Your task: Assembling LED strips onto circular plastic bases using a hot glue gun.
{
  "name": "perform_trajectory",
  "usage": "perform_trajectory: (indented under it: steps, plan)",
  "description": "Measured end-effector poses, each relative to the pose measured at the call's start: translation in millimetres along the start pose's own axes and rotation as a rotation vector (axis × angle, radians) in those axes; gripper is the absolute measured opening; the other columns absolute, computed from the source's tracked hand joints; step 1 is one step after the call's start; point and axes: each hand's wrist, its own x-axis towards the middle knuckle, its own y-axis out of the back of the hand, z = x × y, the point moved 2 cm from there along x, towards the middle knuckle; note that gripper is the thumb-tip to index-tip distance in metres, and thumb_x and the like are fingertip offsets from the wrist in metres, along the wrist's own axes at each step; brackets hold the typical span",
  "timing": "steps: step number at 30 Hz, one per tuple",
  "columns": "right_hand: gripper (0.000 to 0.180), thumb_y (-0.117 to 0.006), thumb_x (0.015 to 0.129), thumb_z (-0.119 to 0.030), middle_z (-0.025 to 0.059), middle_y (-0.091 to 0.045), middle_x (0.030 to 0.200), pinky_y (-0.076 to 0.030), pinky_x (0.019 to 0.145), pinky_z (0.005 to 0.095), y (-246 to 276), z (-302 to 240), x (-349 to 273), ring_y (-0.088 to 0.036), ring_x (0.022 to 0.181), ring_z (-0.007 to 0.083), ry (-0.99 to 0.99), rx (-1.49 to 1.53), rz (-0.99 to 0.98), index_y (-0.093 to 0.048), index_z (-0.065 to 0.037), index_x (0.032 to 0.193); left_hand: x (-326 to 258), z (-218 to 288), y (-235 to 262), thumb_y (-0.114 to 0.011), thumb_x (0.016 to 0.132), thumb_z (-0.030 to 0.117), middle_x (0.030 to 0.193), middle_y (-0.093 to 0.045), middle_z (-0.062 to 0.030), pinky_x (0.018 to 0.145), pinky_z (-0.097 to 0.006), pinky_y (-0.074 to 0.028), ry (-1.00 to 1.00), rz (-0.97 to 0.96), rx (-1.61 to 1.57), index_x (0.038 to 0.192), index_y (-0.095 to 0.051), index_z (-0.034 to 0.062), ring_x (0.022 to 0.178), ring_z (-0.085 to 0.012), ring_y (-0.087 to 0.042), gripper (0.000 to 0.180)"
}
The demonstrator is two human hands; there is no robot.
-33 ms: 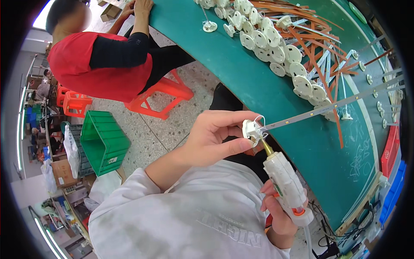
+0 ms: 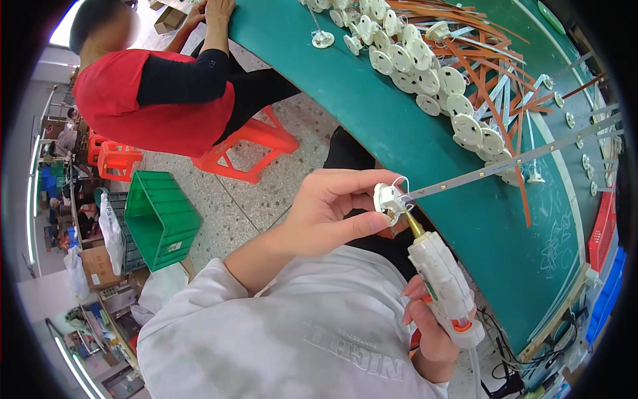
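Between thumb and fingers, my left hand [image 2: 319,213] grips a round white plastic base [image 2: 381,198] by its rim. A thin white wire loops at its hub. From that hub a narrow LED strip [image 2: 485,174] runs up and right over the table. My right hand [image 2: 432,332] is wrapped round a white glue gun [image 2: 440,276]. The gun's brass nozzle [image 2: 415,225] points up and left, its tip at or very near the hub; exact contact cannot be made out. Part of the right hand's fingers are hidden behind the gun.
Many similar white bases [image 2: 425,80] crowd the green table [image 2: 345,100], with brown and silver strips [image 2: 485,73] heaped behind. A person in red [image 2: 153,100] sits at the left on a red stool [image 2: 249,149]. A green crate [image 2: 163,219] stands on the floor; cables [image 2: 525,362] hang lower right.
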Motion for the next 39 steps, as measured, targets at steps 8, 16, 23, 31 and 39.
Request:
perform_trajectory:
  steps: [8,16,23,31,39]
  plan:
    - [0.017,-0.070,0.077,-0.009,0.0097,-0.070,0.079,-0.053,0.066,0.0344,14,12,-10,-0.069,0.069,0.0241,0.217,-0.119,0.033,-0.070,-0.004,0.093,1,-5,1,-0.071,0.094,0.018,0.121,-0.066,-0.0194,0.095,-0.036,-0.054,0.094,0.032,-0.115,0.134,-0.055,-0.0100,0.110,-0.0246,-0.067,0.051]
    - [0.026,-0.061,0.100,-0.033,0.0069,-0.055,0.095,-0.043,0.096,0.0649,1,24,32,-0.057,0.057,0.0167,0.709,0.495,0.091,-0.047,-0.010,0.100,-2,-34,-14,-0.060,0.102,0.021,0.124,-0.066,-0.0201,0.091,-0.037,-0.057,0.355,-0.021,-0.313,0.138,-0.053,-0.0058,0.111,-0.0259,-0.068,0.045]
    - [0.027,-0.056,0.102,-0.034,0.0085,-0.055,0.100,-0.039,0.103,0.0698,-2,27,39,-0.058,0.059,0.0167,0.763,0.370,0.015,-0.046,-0.009,0.102,-1,-36,-21,-0.062,0.101,0.018,0.123,-0.067,-0.0175,0.093,-0.037,-0.057,0.394,-0.056,-0.294,0.137,-0.055,-0.0048,0.113,-0.0222,-0.066,0.043]
    - [0.026,-0.059,0.100,-0.030,0.0134,-0.057,0.100,-0.049,0.087,0.0606,4,29,28,-0.057,0.059,0.0177,0.757,0.241,0.055,-0.051,-0.005,0.102,-2,-40,-23,-0.063,0.100,0.013,0.123,-0.067,-0.0169,0.097,-0.036,-0.053,0.345,-0.087,-0.232,0.138,-0.054,-0.0062,0.114,-0.0215,-0.065,0.044]
    - [0.027,-0.066,0.068,-0.002,0.0137,-0.072,0.077,-0.055,0.061,0.0322,21,29,-12,-0.069,0.064,0.0241,0.169,-0.058,0.132,-0.070,0.005,0.093,2,-30,-12,-0.063,0.097,0.001,0.116,-0.066,-0.0085,0.087,-0.026,-0.053,0.141,-0.028,-0.113,0.136,-0.056,-0.0046,0.104,-0.0117,-0.064,0.040]
